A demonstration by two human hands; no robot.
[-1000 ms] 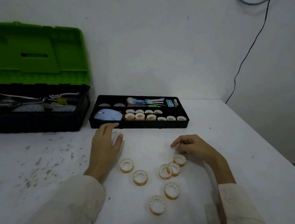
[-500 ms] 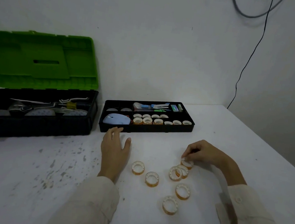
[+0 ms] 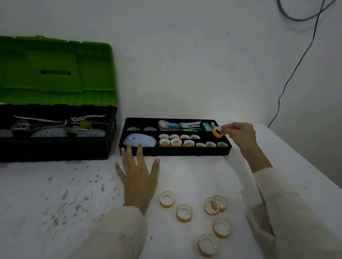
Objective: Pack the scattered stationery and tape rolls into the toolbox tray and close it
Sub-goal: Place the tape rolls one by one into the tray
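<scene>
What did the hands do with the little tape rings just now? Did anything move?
The right hand pinched one tape roll off the table and carried it up over the right end of the tray. The left hand stayed flat on the table by the tray, and the other six rolls lie where they were.

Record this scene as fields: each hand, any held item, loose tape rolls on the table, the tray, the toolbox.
Left hand: open, flat on the table before the tray
Right hand: pinches one tape roll above the tray's right end
Loose tape rolls: six on the table, two overlapping
Tray: on the table, right of the toolbox, partly filled
Toolbox: green lid open
</scene>
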